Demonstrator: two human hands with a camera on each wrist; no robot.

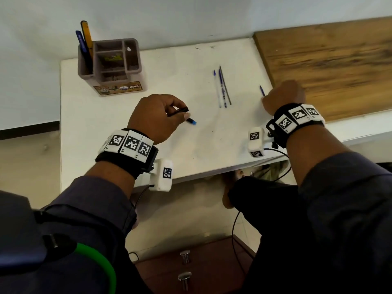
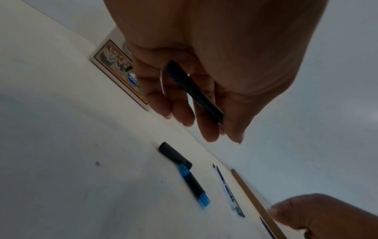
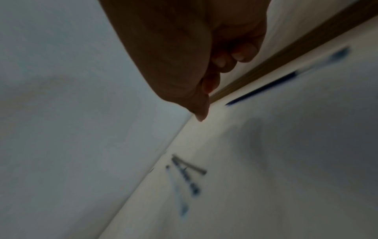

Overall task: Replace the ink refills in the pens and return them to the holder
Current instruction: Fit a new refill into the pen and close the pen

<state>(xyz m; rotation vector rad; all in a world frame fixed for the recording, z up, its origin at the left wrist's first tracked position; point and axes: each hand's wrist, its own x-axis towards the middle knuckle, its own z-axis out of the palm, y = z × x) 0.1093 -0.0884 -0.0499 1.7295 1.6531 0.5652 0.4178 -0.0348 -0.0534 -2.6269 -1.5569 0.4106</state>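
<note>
Left hand (image 1: 156, 117) pinches a dark pen barrel (image 2: 194, 93) above the white bench (image 1: 127, 128); a black-and-blue pen piece (image 2: 185, 173) lies just below it. Right hand (image 1: 283, 96) is curled at the bench's right edge beside a blue refill (image 1: 262, 90); whether it grips the refill cannot be told. Spare refills (image 1: 222, 88) lie between the hands; the holder (image 1: 110, 64) stands far left. Advisably, lift the refill by its middle and align tip with barrel bore before pushing.

Wall (image 1: 169, 18): plain, pale, far.
Worktop (image 1: 127, 81): white.
Panel (image 1: 328, 60): wood-grain, right.
Drawers (image 1: 191, 272): brown, near, possibly metal-knobbed.
</note>
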